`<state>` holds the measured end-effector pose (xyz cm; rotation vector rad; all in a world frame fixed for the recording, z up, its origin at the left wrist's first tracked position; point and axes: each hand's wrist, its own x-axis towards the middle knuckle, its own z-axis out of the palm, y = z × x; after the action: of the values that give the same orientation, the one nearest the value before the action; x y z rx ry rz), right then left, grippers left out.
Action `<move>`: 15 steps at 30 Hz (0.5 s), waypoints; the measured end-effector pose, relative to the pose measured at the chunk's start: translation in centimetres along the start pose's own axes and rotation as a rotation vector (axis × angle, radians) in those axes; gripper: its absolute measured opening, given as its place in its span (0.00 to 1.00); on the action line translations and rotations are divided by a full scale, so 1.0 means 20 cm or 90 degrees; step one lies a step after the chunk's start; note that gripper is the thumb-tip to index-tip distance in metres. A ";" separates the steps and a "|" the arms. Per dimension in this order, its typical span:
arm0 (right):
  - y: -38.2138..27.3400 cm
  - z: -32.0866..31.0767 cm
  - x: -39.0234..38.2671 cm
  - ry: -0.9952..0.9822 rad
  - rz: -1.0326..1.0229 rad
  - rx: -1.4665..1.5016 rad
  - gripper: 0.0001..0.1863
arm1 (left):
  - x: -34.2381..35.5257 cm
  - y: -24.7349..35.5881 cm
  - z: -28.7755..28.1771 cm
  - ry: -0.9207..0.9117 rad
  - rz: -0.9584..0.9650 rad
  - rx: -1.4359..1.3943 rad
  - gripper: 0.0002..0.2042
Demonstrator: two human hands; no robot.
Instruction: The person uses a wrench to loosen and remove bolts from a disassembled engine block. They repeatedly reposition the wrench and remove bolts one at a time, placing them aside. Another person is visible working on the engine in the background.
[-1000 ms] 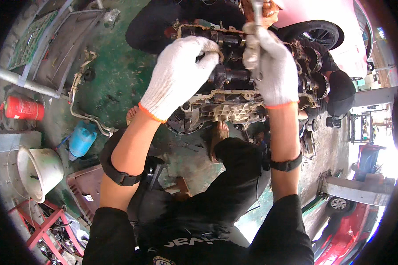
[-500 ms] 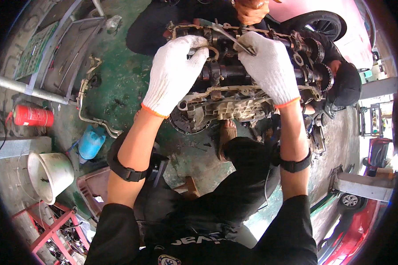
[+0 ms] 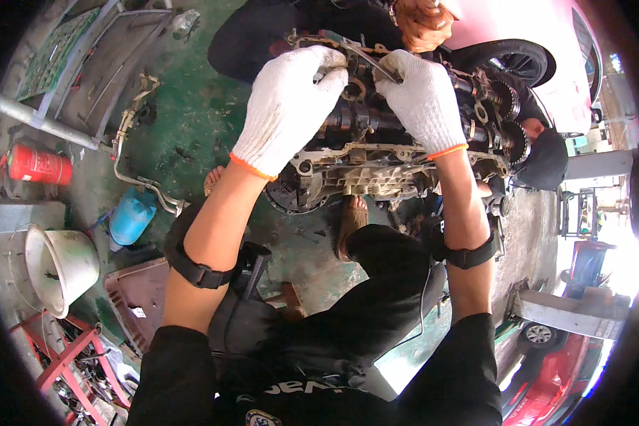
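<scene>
A dirty engine cylinder head (image 3: 376,126) with two exposed camshafts lies in front of me. My right hand (image 3: 420,99), in a white knitted glove, is closed around one end of a slim metal wrench (image 3: 368,58). The wrench slants up and left across the head. My left hand (image 3: 291,99), gloved the same way, is at the head's left part near the wrench's far end. Its thumb and fingers are curled together, and whatever lies between them is hidden. Round gear wheels (image 3: 515,142) sit at the right end of the camshafts.
Another person's bare hand (image 3: 422,25) is just beyond the engine. A second person in a dark cap (image 3: 547,165) is close at its right. A pink car (image 3: 525,28) stands behind. At left are a fire extinguisher (image 3: 39,165), blue jug (image 3: 133,215) and white bucket (image 3: 78,263).
My view has shifted slightly. My gloved hands are a little closer together, and the right one still grips the wrench. The other person's hand has moved to the right.
</scene>
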<state>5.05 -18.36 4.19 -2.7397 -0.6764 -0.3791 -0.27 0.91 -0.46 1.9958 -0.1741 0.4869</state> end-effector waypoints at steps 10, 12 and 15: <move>-0.03 0.01 -0.08 0.071 0.028 0.098 0.09 | -0.01 0.01 0.01 -0.026 -0.006 0.026 0.15; -0.05 -0.04 -0.11 0.131 0.059 0.151 0.07 | 0.00 0.02 0.01 -0.036 -0.016 -0.007 0.15; -0.09 -0.13 -0.17 0.213 0.224 0.280 0.08 | 0.00 0.06 0.00 -0.061 -0.026 -0.114 0.16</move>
<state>0.81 -19.14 5.89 -2.2411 -0.1577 -0.5177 -0.62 0.44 0.53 1.8450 -0.2283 0.3381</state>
